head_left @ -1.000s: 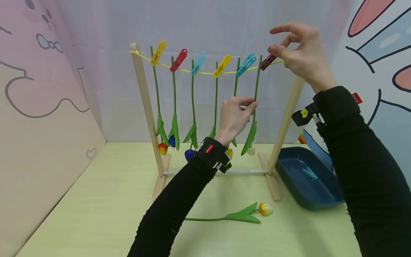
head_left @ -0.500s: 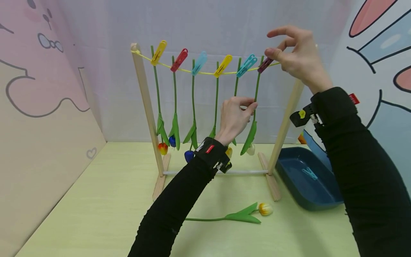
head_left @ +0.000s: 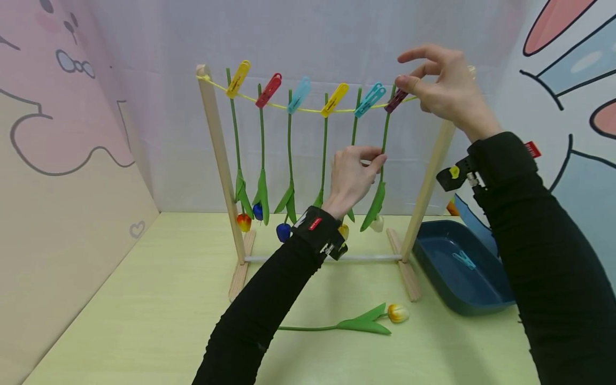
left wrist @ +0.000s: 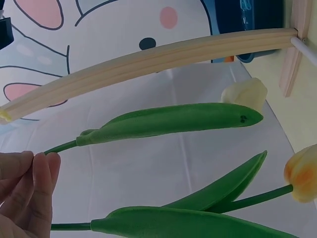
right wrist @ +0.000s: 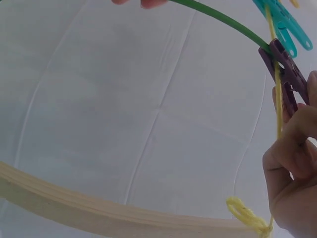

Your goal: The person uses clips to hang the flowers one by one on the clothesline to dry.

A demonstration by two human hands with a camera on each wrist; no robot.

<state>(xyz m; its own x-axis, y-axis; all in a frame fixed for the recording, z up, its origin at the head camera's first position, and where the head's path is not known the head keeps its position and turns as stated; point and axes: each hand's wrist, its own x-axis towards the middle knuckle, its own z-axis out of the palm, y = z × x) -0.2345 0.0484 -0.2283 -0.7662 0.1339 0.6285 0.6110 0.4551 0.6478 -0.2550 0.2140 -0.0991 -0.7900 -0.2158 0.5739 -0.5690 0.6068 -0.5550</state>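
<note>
My left hand [head_left: 353,174] pinches the green stem of a white tulip [head_left: 377,223], which hangs head down at the right end of a yellow string. In the left wrist view its long leaf [left wrist: 173,120] partly covers the white bloom. At the string, my right hand [head_left: 445,88] pinches a dark purple clothespin [head_left: 395,100] between thumb and finger. The right wrist view has the clothespin's tip [right wrist: 272,49] over both the string [right wrist: 278,99] and the upper stem end. Left of it, a turquoise clothespin [head_left: 370,99] holds another tulip on the string.
Several more tulips hang from yellow, red and light blue clothespins on a wooden frame [head_left: 221,160]. A yellow-white tulip [head_left: 397,313] lies on the table before it. Right of the frame stands a dark blue tray [head_left: 445,286] with a light blue clothespin [head_left: 464,260] inside.
My right hand has moved slightly left and down, bringing the purple clothespin from beside the stem onto the stem and string. My left hand has stayed on the stem.
</note>
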